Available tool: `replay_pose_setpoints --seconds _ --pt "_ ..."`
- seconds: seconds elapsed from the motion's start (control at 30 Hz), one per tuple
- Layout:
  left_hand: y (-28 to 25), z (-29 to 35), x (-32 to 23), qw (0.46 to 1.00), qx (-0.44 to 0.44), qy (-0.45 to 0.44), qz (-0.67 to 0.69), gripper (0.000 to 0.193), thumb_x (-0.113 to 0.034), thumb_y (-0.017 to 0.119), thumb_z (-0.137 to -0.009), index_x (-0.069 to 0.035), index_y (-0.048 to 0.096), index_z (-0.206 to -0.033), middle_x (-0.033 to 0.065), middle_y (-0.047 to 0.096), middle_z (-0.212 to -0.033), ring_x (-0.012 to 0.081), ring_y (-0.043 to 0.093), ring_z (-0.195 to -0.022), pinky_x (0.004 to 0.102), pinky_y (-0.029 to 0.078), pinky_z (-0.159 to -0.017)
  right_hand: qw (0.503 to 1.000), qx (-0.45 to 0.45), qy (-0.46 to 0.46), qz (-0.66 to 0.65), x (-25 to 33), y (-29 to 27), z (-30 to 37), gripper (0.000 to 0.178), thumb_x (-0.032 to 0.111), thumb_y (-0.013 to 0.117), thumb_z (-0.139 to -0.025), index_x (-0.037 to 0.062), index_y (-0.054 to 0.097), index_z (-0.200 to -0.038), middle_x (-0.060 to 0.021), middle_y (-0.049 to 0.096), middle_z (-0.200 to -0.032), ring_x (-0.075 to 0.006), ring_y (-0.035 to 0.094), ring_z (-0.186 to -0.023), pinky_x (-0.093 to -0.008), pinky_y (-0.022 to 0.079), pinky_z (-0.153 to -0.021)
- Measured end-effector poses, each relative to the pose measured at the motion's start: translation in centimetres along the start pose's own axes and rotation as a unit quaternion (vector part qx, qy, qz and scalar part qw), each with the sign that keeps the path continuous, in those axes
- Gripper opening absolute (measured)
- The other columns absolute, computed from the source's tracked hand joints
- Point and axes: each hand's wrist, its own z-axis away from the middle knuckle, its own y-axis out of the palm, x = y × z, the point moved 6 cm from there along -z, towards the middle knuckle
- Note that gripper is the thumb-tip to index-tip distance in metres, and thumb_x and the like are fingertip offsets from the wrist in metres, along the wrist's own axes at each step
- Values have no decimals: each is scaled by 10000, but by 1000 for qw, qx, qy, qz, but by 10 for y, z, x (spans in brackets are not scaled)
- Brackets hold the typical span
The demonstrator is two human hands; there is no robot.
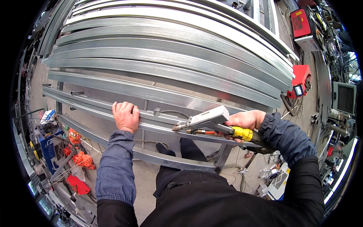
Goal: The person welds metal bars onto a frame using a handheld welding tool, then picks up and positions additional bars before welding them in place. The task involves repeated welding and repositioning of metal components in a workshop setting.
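My right hand is closed round the grip of a welding gun with a pale boxy body and yellow tape near its cable. The gun's nozzle points left, its tip at a long metal rail lying crosswise in front of me. Whether the tip touches the metal I cannot tell. Further left along this rail, my left hand is closed over it, fingers curled over the far side. A small metal block sits on the rail between my hands, beside a thin curved wire or tube.
Beyond the rail, several long metal profiles lie side by side on the frame. A lower crossbar runs before my legs. Red machines stand at right. Orange bags and a blue box lie at left.
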Motion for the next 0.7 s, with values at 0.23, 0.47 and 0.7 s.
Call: replay_pose_setpoints --seconds 0.23,0.47,0.7 --pt "0 -1 -4 1000 4 3 0 205 -278 637 -975 -119 703 -863 46 671 -955 302 614 -1055 566 353 -1222 1000 22 -5 12 2 -10 -2 548 489 402 -1194 70 622 -1471 -68 686 -981 -168 723 -725 -344 644 -643" --pt "0 -1 0 1000 -1 6 2 206 -274 627 -978 -119 699 -863 47 671 -951 308 613 -1045 565 352 -1221 999 30 -13 8 5 -8 -2 516 451 429 -1192 67 632 -1470 -71 686 -978 -171 725 -721 -336 644 -649" --pt "3 -1 6 1000 14 2 1 218 -296 622 -983 -123 711 -883 50 676 -975 304 608 -1076 562 338 -1233 1000 30 -3 -3 -9 -20 -6 527 500 505 -1161 119 604 -1511 -74 692 -986 -187 736 -727 -355 645 -638"
